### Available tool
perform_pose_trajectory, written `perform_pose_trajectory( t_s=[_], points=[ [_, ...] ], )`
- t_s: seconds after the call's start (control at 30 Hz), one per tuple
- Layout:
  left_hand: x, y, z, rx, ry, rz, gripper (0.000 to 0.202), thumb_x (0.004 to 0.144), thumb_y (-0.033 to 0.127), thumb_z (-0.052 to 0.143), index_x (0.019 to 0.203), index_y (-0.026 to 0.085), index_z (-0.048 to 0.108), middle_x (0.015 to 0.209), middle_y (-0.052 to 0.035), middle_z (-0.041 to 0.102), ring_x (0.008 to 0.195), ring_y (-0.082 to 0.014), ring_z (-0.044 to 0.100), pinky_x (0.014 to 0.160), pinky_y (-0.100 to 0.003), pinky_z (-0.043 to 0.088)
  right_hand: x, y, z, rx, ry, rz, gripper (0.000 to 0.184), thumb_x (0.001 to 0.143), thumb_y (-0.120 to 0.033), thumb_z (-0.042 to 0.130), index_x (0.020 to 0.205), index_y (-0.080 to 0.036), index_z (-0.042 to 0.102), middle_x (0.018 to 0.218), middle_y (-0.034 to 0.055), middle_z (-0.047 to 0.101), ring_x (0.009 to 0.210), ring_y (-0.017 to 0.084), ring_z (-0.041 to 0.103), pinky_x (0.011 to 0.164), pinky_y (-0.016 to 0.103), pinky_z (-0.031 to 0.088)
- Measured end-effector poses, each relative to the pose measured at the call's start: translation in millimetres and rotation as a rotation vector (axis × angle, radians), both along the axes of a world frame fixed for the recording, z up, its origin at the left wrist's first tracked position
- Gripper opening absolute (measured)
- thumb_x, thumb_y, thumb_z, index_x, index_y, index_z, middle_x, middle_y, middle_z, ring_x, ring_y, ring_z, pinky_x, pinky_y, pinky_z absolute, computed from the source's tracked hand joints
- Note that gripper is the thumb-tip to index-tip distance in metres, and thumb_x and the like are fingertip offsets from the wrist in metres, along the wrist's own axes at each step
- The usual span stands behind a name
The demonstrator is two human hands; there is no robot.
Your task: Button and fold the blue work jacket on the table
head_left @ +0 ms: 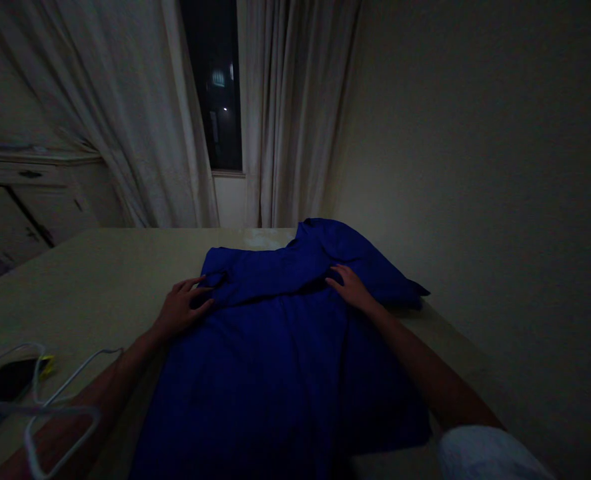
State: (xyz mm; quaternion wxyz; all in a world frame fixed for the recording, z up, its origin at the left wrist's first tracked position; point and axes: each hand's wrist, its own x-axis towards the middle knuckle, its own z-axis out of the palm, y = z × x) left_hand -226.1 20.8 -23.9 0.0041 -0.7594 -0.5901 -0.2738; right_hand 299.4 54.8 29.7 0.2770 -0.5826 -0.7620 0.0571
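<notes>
A dark blue garment (280,360) lies spread on a pale table (100,280), its far part folded over toward the right edge. My left hand (181,308) rests on the garment's left edge near a folded corner, fingers curled and pinching the cloth. My right hand (349,288) lies on the folded upper part of the garment, fingers stretched forward and pressing on the fabric.
A white cable (50,400) loops at the lower left beside a dark phone (3,387). Pale curtains (280,113) frame a dark window (218,87) behind the table. A cabinet (30,200) stands at the far left. A plain wall is on the right.
</notes>
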Motion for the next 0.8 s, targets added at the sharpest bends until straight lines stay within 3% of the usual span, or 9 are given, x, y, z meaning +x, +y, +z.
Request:
perform_pose_trajectory(
  t_s=[0.1, 0.23, 0.3, 0.4, 0.5, 0.63, 0.73, 0.8],
  points=[
    [0, 13, 16.4, -0.049, -0.105, 0.012, 0.043, 0.087, 0.050, 0.054, 0.108, 0.022, 0.079, 0.134, -0.0113, 0.073, 0.127, -0.0319, 0.063, 0.114, -0.045, 0.044, 9, -51, -0.3, 0.050, 0.061, 0.034, 0.054, 0.098, -0.057, 0.061, 0.139, -0.022, 0.065, 0.150, 0.0157, 0.058, 0.142, 0.031, 0.054, 0.122, 0.052, 0.040],
    [-2, 33, 42.9, -0.212, -0.221, 0.400, 0.058, 0.093, 0.048, 0.042, 0.127, 0.009, 0.070, 0.126, -0.0207, 0.075, 0.118, -0.0358, 0.069, 0.099, -0.043, 0.054, 24, -122, 11.1, 0.113, 0.134, -0.034, 0.053, 0.098, -0.061, 0.060, 0.135, -0.024, 0.066, 0.147, 0.0134, 0.061, 0.137, 0.031, 0.058, 0.120, 0.052, 0.043],
    [0, 33, 44.3, -0.331, -0.203, 0.512, 0.065, 0.091, 0.048, 0.048, 0.135, 0.004, 0.063, 0.132, -0.0261, 0.070, 0.121, -0.0395, 0.068, 0.096, -0.045, 0.055, 39, -154, 12.4, 0.114, 0.169, -0.128, 0.053, 0.097, -0.061, 0.060, 0.134, -0.024, 0.066, 0.142, 0.0137, 0.064, 0.131, 0.032, 0.061, 0.115, 0.053, 0.048],
    [8, 18, 30.9, -0.416, -0.179, 0.415, 0.076, 0.089, 0.051, 0.055, 0.148, 0.003, 0.051, 0.139, -0.0264, 0.067, 0.126, -0.0391, 0.066, 0.099, -0.044, 0.054, 67, -197, 0.1, 0.067, 0.218, -0.286, 0.054, 0.094, -0.063, 0.060, 0.129, -0.022, 0.067, 0.131, 0.0152, 0.068, 0.118, 0.033, 0.067, 0.100, 0.052, 0.057],
    [18, -7, 18.0, -0.372, -0.134, 0.336, 0.070, 0.095, 0.057, 0.044, 0.145, 0.009, 0.054, 0.136, -0.0223, 0.069, 0.124, -0.0377, 0.067, 0.101, -0.046, 0.053, 87, -233, -21.6, -0.015, 0.243, -0.390, 0.052, 0.092, -0.064, 0.060, 0.120, -0.021, 0.069, 0.118, 0.0149, 0.071, 0.106, 0.032, 0.070, 0.090, 0.049, 0.059],
    [36, -51, 21.6, -0.216, -0.011, 0.286, 0.061, 0.095, 0.052, 0.042, 0.136, 0.010, 0.059, 0.136, -0.0234, 0.067, 0.130, -0.0408, 0.061, 0.112, -0.053, 0.045, 86, -269, -41.7, -0.001, 0.224, -0.440, 0.047, 0.090, -0.064, 0.061, 0.111, -0.023, 0.069, 0.112, 0.0144, 0.069, 0.105, 0.033, 0.067, 0.087, 0.048, 0.058],
    [47, -114, 22.8, -0.124, -0.067, 0.149, 0.068, 0.092, 0.056, 0.047, 0.146, 0.015, 0.050, 0.150, -0.0187, 0.058, 0.142, -0.0392, 0.051, 0.122, -0.055, 0.037, 75, -290, -55.9, 0.052, 0.265, -0.499, 0.052, 0.086, -0.066, 0.066, 0.117, -0.024, 0.063, 0.116, 0.0155, 0.066, 0.106, 0.033, 0.065, 0.088, 0.049, 0.058],
    [48, -174, 10.5, -0.130, -0.176, 0.118, 0.071, 0.089, 0.064, 0.049, 0.148, 0.026, 0.047, 0.154, -0.0119, 0.056, 0.145, -0.0373, 0.049, 0.126, -0.056, 0.035, 69, -301, -70.5, 0.071, 0.395, -0.552, 0.063, 0.080, -0.066, 0.074, 0.122, -0.024, 0.056, 0.119, 0.0157, 0.065, 0.107, 0.033, 0.066, 0.093, 0.051, 0.058]
  ],
)
